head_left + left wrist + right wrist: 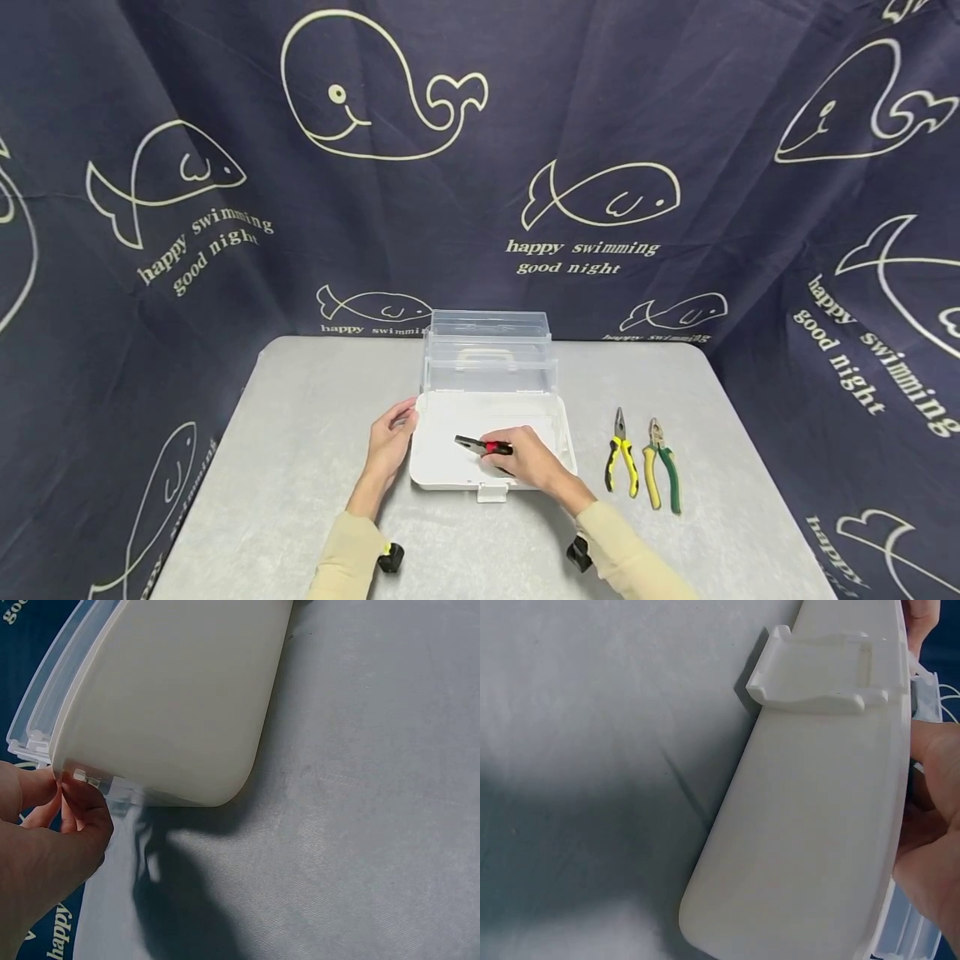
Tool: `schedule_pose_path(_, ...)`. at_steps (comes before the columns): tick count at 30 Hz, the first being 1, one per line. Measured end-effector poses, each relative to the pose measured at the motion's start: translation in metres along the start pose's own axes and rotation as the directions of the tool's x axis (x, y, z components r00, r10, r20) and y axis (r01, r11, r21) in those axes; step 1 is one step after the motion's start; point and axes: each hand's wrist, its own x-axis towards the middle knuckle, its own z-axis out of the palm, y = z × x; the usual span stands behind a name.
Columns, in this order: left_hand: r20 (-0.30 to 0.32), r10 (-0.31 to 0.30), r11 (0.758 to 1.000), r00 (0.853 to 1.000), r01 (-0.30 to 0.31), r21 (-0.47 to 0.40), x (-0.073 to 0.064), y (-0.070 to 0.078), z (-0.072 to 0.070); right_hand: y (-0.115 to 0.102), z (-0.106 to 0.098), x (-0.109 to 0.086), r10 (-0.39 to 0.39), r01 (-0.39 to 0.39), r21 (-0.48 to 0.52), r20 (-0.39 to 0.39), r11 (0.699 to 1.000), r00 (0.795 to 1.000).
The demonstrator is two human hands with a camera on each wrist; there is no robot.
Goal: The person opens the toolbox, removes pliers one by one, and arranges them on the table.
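**Over an open white box, red-handled pliers are held**

On a grey table point(300, 433), backed by a dark blue cloth point(675, 100) printed with whales and fish, a white storage box point(442, 467) is seen lying open; its clear lid point(487, 354) is stood upright at the far side, and a small white latch point(491, 493) is shown hanging at the near wall. The red-handled pliers point(480, 446) are gripped by the right hand point(528, 458), whose fingers are curled round the handles; the tool is held inside the box, low over its floor, with the dark nose pointed left; whether the floor is touched cannot be told. The left hand point(390, 442) is laid against the box's left wall, near the far corner; its fingertips point(79, 799) are shown by the left wrist view resting on the rim beside the hinge end of the lid, loosely bent, with nothing clamped. The two hands are kept apart, the width of the box between them. To the right of the box, well clear of it, two further tools are left side by side on the table: yellow-handled long-nose pliers point(621, 454) and green-and-yellow pliers point(662, 467), noses pointed away; neither is touched.
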Motion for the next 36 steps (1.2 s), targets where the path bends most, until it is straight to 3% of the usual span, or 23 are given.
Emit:
schedule_pose_path(6,0.000,-0.001,1.000,1.000,0.001,0.009,-0.004,0.006,0.000,-0.002,-0.007,-0.004,-0.018,0.020,0.012,-0.114,1.000,0.993)
schedule_pose_path(10,-0.005,0.009,1.000,1.000,-0.009,-0.004,-0.001,-0.001,-0.001,-0.003,-0.013,-0.008,-0.002,0.011,0.049,-0.194,0.999,0.981)
schedule_pose_path(20,0.001,0.000,1.000,1.000,0.000,-0.009,-0.001,-0.001,-0.003,-0.001,-0.031,-0.016,0.072,-0.033,0.109,-0.378,0.993,0.923)
schedule_pose_path(28,0.003,0.006,1.000,1.000,-0.006,-0.019,0.000,-0.002,-0.003,0.003,-0.046,-0.024,0.183,-0.098,0.217,-0.420,0.971,0.889)
schedule_pose_path(36,0.010,0.009,1.000,1.000,-0.008,-0.011,0.000,0.000,-0.002,0.009,-0.063,-0.036,0.297,-0.165,0.305,-0.462,0.938,0.836)
